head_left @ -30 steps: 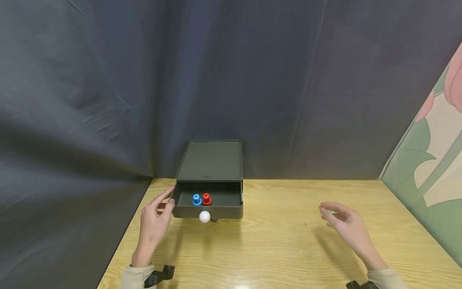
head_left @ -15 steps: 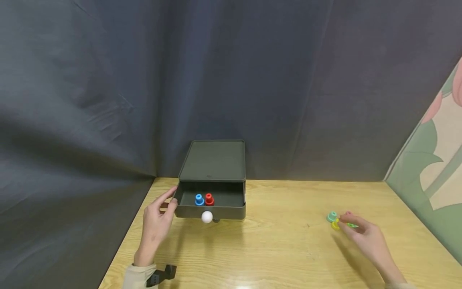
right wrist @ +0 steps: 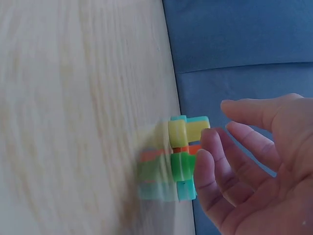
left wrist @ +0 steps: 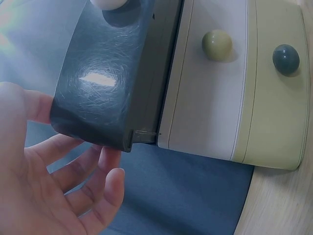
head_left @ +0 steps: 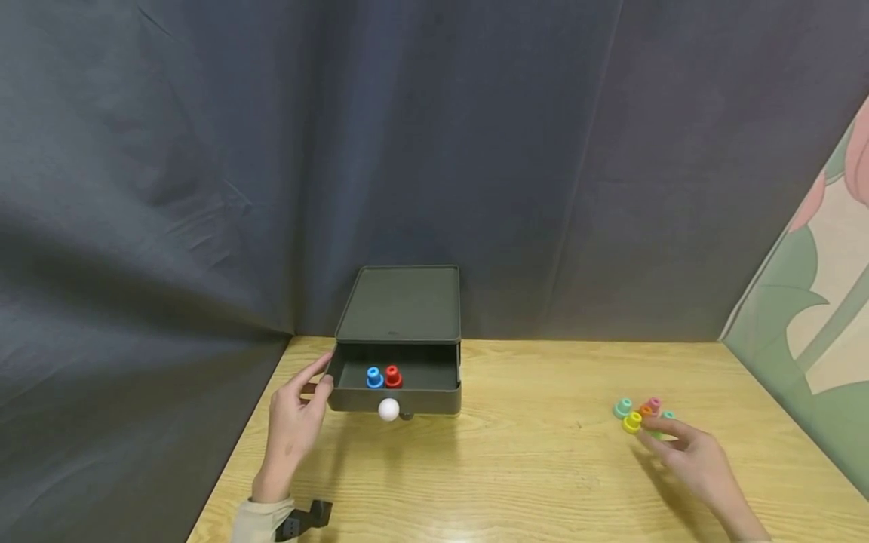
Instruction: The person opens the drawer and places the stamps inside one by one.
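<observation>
My left hand (head_left: 296, 418) grips the left front corner of the pulled-out dark top drawer (head_left: 434, 400), thumb at its front and fingers along its side. Inside the drawer stand a blue stepped peg (head_left: 374, 378) and a red stepped peg (head_left: 392, 376), side by side. Over to the right, my right hand (head_left: 699, 460) hovers at a cluster of similar pegs, including a yellow peg (head_left: 633, 422), a teal peg (head_left: 623, 408) and a pink peg (head_left: 655, 405). Its thumb and fingers stand apart with nothing between them in the right wrist view. A green peg (right wrist: 182, 166) sits beside the fingertips.
The drawer has a white knob (head_left: 388, 409). Below it, in the left wrist view, are a pale drawer (left wrist: 210, 98) and a yellow-green drawer (left wrist: 274, 112), both pushed in. Dark curtains (head_left: 475, 151) hang behind the wooden table (head_left: 516, 467); a floral panel (head_left: 815, 302) stands right.
My right hand has moved right and slightly down, bringing the pegs on the table into view. The left hand keeps its hold on the drawer.
</observation>
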`<move>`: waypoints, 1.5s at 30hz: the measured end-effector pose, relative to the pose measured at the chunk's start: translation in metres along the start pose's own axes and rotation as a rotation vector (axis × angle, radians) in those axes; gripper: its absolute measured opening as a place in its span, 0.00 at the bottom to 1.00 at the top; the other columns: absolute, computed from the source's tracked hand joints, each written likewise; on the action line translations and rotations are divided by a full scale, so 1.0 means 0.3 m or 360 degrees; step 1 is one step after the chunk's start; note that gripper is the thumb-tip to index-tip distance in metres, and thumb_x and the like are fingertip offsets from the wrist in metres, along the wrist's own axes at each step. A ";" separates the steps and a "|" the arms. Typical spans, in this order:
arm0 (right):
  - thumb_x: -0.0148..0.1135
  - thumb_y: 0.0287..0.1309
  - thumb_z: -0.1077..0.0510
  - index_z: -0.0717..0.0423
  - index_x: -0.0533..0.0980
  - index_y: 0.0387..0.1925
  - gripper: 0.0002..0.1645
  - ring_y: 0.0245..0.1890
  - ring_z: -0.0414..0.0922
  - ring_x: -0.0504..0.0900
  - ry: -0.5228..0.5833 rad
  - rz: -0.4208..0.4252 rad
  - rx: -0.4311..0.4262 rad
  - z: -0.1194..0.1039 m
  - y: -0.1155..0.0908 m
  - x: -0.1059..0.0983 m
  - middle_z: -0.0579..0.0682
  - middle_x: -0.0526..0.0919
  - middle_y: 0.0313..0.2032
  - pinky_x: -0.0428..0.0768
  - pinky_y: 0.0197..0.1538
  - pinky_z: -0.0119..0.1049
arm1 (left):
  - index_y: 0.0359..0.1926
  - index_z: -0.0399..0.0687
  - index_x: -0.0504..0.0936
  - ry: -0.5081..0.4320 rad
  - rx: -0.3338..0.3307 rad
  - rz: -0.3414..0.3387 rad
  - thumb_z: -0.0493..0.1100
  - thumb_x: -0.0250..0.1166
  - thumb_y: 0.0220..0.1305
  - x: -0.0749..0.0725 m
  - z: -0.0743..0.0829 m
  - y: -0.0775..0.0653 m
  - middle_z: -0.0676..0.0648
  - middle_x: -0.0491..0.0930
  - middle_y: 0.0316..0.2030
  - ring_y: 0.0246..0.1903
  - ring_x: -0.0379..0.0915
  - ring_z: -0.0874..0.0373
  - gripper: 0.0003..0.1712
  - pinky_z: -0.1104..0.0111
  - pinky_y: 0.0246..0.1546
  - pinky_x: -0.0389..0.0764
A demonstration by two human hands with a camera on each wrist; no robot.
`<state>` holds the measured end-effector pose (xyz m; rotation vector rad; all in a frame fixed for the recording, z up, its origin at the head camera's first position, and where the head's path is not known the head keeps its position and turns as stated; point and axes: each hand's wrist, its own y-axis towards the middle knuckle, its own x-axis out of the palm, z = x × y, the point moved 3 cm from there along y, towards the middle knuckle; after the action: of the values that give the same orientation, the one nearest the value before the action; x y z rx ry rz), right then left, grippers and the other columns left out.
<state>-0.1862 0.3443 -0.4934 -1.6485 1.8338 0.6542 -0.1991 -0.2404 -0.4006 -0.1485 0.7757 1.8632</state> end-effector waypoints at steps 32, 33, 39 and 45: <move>0.61 0.75 0.36 0.66 0.74 0.69 0.41 0.35 0.35 0.86 -0.0014 0.0068 0.0097 0.087 0.021 -0.072 0.73 0.84 0.58 0.82 0.36 0.35 | 0.66 0.54 0.86 0.0002 0.0013 0.0002 0.39 0.63 0.75 -0.004 0.000 -0.006 0.42 0.88 0.59 0.37 0.79 0.76 0.21 0.77 0.34 0.80; 0.61 0.75 0.36 0.66 0.74 0.69 0.41 0.34 0.35 0.86 -0.0011 0.0062 0.0097 0.088 0.022 -0.067 0.73 0.84 0.58 0.82 0.35 0.35 | 0.65 0.53 0.86 0.0001 0.0015 0.0005 0.39 0.63 0.75 -0.004 0.000 -0.005 0.42 0.88 0.59 0.37 0.79 0.76 0.21 0.77 0.34 0.80; 0.63 0.74 0.36 0.68 0.75 0.68 0.41 0.38 0.45 0.90 -0.0064 0.0048 0.0086 0.089 0.036 -0.046 0.75 0.81 0.61 0.83 0.35 0.34 | 0.65 0.54 0.86 -0.0002 0.0008 0.0008 0.39 0.63 0.75 -0.003 -0.002 -0.003 0.41 0.88 0.59 0.37 0.79 0.76 0.21 0.79 0.35 0.80; 0.64 0.74 0.37 0.70 0.75 0.67 0.41 0.47 0.61 0.91 -0.0121 0.0052 0.0067 0.092 0.050 -0.040 0.77 0.79 0.62 0.85 0.36 0.37 | 0.65 0.53 0.86 -0.0004 0.0006 0.0005 0.38 0.63 0.75 0.000 -0.002 -0.003 0.41 0.88 0.59 0.37 0.79 0.76 0.21 0.79 0.34 0.80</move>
<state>-0.1976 0.3738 -0.5049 -1.5484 1.8113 0.6783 -0.1985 -0.2406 -0.4013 -0.1422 0.7781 1.8643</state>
